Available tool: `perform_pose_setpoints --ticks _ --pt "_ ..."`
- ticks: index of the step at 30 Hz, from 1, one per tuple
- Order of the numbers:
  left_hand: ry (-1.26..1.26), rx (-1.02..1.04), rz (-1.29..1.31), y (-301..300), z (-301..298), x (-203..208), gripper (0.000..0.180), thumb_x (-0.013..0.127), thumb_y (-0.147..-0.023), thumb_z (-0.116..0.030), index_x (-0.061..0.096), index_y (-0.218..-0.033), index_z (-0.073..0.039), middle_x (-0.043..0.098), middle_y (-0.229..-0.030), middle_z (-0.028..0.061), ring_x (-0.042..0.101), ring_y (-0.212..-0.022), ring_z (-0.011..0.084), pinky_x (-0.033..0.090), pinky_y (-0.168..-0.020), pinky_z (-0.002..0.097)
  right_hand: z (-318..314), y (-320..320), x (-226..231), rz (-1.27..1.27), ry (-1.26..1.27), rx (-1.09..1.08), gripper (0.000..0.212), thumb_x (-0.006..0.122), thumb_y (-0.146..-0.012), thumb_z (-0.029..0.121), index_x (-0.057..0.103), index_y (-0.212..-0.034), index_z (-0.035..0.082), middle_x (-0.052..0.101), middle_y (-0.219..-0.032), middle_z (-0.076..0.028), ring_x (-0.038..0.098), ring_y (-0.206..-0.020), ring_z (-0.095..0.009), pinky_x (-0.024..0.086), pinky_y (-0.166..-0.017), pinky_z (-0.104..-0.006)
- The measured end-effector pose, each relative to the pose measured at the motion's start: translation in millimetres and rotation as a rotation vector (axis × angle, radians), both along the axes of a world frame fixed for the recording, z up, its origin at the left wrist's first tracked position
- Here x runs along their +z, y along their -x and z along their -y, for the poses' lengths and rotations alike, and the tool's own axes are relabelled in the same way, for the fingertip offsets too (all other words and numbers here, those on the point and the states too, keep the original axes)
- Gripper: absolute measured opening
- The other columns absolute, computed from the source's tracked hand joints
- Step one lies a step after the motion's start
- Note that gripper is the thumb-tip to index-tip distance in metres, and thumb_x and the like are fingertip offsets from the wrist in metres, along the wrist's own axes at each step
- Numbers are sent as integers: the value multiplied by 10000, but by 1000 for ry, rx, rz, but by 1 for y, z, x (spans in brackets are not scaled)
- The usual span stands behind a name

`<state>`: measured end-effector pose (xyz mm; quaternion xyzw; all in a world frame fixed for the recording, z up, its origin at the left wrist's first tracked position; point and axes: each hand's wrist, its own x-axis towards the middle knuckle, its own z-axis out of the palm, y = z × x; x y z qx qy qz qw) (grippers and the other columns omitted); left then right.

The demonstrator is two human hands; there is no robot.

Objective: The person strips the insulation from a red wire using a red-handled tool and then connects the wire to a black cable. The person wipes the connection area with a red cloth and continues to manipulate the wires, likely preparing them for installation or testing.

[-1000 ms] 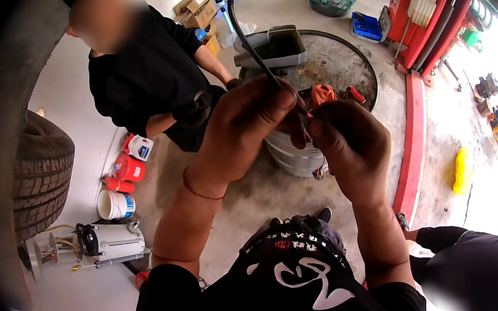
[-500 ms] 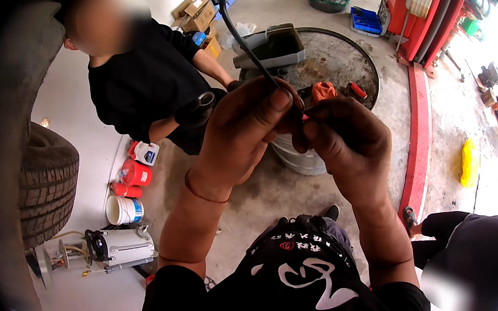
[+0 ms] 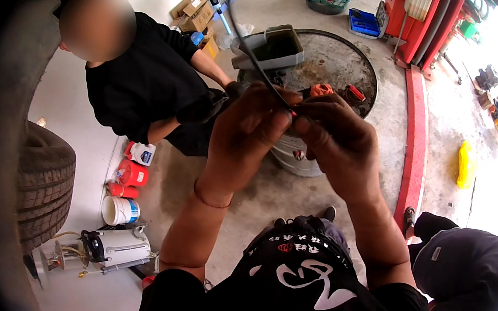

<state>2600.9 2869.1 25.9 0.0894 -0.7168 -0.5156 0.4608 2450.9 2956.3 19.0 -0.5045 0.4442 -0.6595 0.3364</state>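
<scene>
Raised in front of my chest, my left hand (image 3: 240,138) is closed around a thin black cable (image 3: 253,58) that runs up and out at the top of the view. A small red bit (image 3: 293,113) shows at the cable's lower end, between the two hands. My right hand (image 3: 343,141) pinches there with thumb and fingers, its fingertips touching those of the left. What exactly the right fingers grip is partly hidden. Both hands look dirty.
Beyond my hands stands a drum (image 3: 342,51) bearing a grey tray (image 3: 270,47) and an orange item (image 3: 320,89). A gloved co-worker (image 3: 140,82) stands at the left, near a tyre (image 3: 47,186). Another person (image 3: 474,264) is at lower right. A red floor strip (image 3: 412,141) runs along the right.
My right hand has moved a little left, closer against the left one. The cable now bows differently above my hands. The co-worker's gloved hands and the person at lower right have shifted.
</scene>
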Motion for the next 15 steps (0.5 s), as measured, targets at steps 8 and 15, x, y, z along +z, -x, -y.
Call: perform_pose_setpoints --ticks 8,15 --pt "-259 229 -65 -26 -30 -24 268 594 -968 -98 603 -1201 33 629 -1051 115 627 -969 186 494 -876 309 -9 -41 -30 39 126 -6 316 626 -841 -87 618 -1133 34 633 -1115 -81 661 -824 -146 514 -664 -238" --pt "-385 374 -205 -50 -30 -12 302 526 -1012 -181 570 -1227 27 595 -786 74 557 -633 161 461 -609 288 38 54 -166 -393 -265 -168 256 622 -878 40 618 -1134 32 659 -924 -108 681 -825 -190 530 -667 -292"
